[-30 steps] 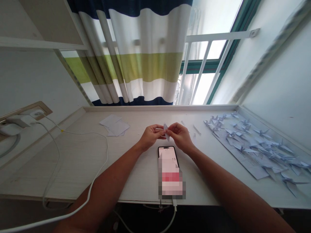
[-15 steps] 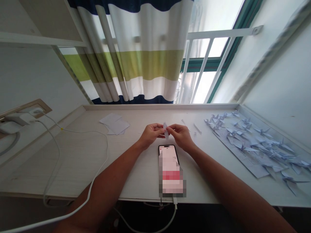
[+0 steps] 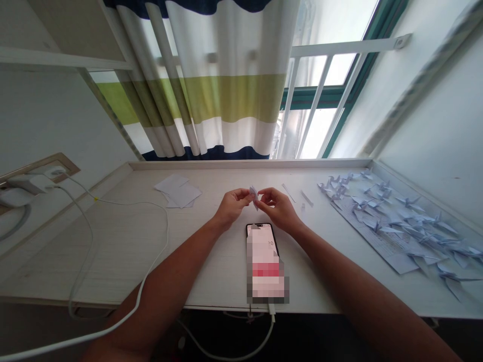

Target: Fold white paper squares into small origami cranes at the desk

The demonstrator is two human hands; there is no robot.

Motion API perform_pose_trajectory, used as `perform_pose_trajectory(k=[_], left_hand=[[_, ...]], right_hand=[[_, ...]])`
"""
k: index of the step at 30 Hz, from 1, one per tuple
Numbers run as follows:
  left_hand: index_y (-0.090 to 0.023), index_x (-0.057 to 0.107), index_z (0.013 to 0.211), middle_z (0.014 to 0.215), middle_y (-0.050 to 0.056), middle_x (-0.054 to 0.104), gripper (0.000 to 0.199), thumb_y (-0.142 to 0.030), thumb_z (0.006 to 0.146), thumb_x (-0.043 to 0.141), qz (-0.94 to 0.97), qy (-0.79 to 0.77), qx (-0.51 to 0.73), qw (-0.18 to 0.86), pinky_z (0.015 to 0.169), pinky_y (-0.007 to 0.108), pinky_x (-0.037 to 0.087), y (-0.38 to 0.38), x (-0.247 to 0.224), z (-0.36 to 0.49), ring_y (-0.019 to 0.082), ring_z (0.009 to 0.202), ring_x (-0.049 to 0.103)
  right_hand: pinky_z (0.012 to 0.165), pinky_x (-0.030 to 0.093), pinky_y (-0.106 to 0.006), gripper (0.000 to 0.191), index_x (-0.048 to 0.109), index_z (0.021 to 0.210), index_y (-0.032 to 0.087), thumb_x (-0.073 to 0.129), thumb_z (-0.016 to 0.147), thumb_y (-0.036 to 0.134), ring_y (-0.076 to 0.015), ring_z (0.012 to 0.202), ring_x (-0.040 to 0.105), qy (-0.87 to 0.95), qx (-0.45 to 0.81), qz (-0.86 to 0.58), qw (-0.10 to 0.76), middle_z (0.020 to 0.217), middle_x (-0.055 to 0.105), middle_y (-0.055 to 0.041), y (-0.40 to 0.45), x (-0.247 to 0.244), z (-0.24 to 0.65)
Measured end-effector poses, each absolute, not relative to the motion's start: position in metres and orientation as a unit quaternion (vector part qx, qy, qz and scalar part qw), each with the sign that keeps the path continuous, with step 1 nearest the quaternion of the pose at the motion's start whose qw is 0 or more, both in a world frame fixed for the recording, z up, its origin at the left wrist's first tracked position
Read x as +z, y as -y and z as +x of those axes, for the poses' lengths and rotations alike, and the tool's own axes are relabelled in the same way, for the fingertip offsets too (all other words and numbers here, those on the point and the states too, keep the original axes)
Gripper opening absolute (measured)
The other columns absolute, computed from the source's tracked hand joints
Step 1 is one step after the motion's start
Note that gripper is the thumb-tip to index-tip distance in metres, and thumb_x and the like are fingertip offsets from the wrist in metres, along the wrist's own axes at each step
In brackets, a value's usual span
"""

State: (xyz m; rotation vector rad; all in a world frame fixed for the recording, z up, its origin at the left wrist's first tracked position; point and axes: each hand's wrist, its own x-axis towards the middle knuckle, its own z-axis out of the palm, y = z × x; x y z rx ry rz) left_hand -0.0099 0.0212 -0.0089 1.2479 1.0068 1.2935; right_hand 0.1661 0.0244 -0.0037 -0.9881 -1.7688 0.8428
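A small folded piece of white paper (image 3: 254, 193) is held just above the desk, between my two hands. My left hand (image 3: 233, 205) pinches its left side between thumb and fingers. On the other side, my right hand (image 3: 278, 205) grips it with thumb and forefinger. The exact folds are too small to make out. Right below the hands lies a phone (image 3: 263, 256) with a lit, partly blurred screen and a cable in its lower end.
Loose white paper sheets (image 3: 181, 193) lie at the back left. Folded paper cranes (image 3: 377, 203) crowd the right side, several on a printed sheet (image 3: 396, 262). Thin paper strips (image 3: 307, 198) are right of my hands. A white cable (image 3: 167, 236) crosses my left forearm.
The folded paper has tilted and shifted slightly left and up. My right hand's fingers have spread a little and changed their hold on it.
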Motion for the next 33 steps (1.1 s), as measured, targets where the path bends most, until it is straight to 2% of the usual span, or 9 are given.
perform_pose_trajectory(k=[7,10,13,16,21,25,28,33], left_hand=[[-0.014,0.075,0.082,0.082,0.005,0.072,0.032,-0.046,0.077,0.078,0.525,-0.401,0.512,0.549,0.088,0.034,0.041,-0.022,-0.01,-0.012,0.017,0.081,0.059],[-0.015,0.075,0.082,0.084,0.005,0.072,0.032,-0.046,0.077,0.078,0.523,-0.414,0.498,0.554,0.09,0.035,0.04,-0.02,-0.008,-0.011,0.019,0.086,0.059],[-0.016,0.075,0.081,0.086,0.006,0.073,0.032,-0.047,0.076,0.077,0.516,-0.417,0.48,0.575,0.092,0.035,0.038,-0.019,-0.005,-0.011,0.02,0.091,0.06],[-0.016,0.076,0.08,0.088,0.006,0.073,0.031,-0.047,0.076,0.077,0.521,-0.4,0.459,0.599,0.094,0.036,0.037,-0.019,-0.002,-0.015,0.021,0.095,0.061],[-0.017,0.076,0.086,0.098,0.008,0.073,0.032,-0.046,0.073,0.082,0.51,-0.402,0.403,0.644,0.09,0.034,0.04,-0.018,0.002,-0.023,0.022,0.102,0.061],[-0.017,0.074,0.089,0.1,0.009,0.071,0.036,-0.046,0.07,0.085,0.489,-0.404,0.386,0.67,0.084,0.032,0.042,-0.015,0.003,-0.023,0.022,0.101,0.062],[-0.016,0.073,0.086,0.096,0.008,0.07,0.037,-0.046,0.07,0.085,0.497,-0.403,0.412,0.649,0.085,0.033,0.043,-0.015,0.002,-0.019,0.021,0.099,0.063],[-0.015,0.069,0.085,0.085,0.005,0.07,0.036,-0.043,0.07,0.085,0.498,-0.404,0.497,0.585,0.084,0.032,0.044,-0.017,-0.003,-0.013,0.017,0.086,0.063]], right_hand=[[0.062,0.045,-0.028,0.022,0.07,0.086,0.02,0.064,0.09,0.04,-0.0138,0.059,0.057,0.788,0.267,-0.409,0.375,0.065,0.066,0.0002,-0.022,-0.004,0.168],[0.059,0.042,-0.027,0.022,0.071,0.083,0.02,0.06,0.092,0.037,-0.013,0.054,0.055,0.793,0.238,-0.42,0.373,0.06,0.064,0.0015,-0.021,-0.004,0.168],[0.06,0.044,-0.028,0.021,0.072,0.087,0.022,0.058,0.093,0.036,-0.0143,0.052,0.059,0.79,0.227,-0.429,0.375,0.058,0.066,0.0019,-0.021,-0.005,0.169],[0.061,0.047,-0.029,0.021,0.073,0.095,0.024,0.058,0.095,0.038,-0.017,0.056,0.065,0.795,0.209,-0.428,0.375,0.064,0.071,-0.0002,-0.022,-0.006,0.171],[0.073,0.052,-0.035,0.021,0.076,0.097,0.026,0.058,0.096,0.035,-0.0232,0.078,0.072,0.825,0.152,-0.395,0.374,0.092,0.079,-0.0066,-0.026,-0.006,0.175],[0.079,0.054,-0.038,0.019,0.075,0.097,0.025,0.057,0.095,0.029,-0.0253,0.087,0.072,0.836,0.125,-0.386,0.368,0.096,0.078,-0.0084,-0.026,-0.005,0.174],[0.083,0.056,-0.041,0.017,0.072,0.099,0.023,0.057,0.093,0.025,-0.0258,0.091,0.072,0.816,0.146,-0.383,0.407,0.099,0.078,-0.0085,-0.022,-0.003,0.171],[0.087,0.06,-0.041,0.019,0.061,0.108,0.023,0.057,0.089,0.021,-0.0232,0.094,0.074,0.768,0.251,-0.364,0.462,0.104,0.075,-0.007,-0.016,0.0,0.166]])
